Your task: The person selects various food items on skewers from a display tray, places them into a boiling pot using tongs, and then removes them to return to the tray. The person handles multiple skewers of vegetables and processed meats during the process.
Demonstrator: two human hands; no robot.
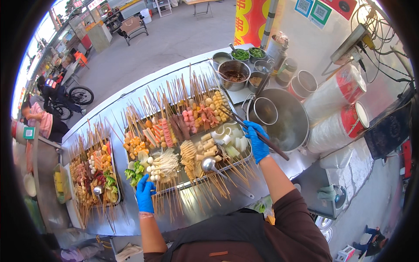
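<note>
My right hand (257,140), in a blue glove, grips a pair of long dark cooking chopsticks (273,145). Their tips point left over the skewered fish balls and sausages (206,116) at the tray's far right. My left hand (145,195), also gloved in blue, is at the near left edge of the large metal tray (172,188), beside the broccoli (136,172) and quail eggs (151,168). Whether it pinches a skewer stick cannot be made out. Enoki mushrooms (167,163) and folded tofu-skin skewers (189,157) fill the middle. A steel ladle (209,163) rests on the near right part.
A steaming pot (294,121) with a wire strainer (265,111) stands right of the tray. Behind are a sauce pot (234,73) and bowls of chopped greens (240,54). Stacked paper cups (352,121) lie further right. Another skewer tray (116,186) with a ladle sits left.
</note>
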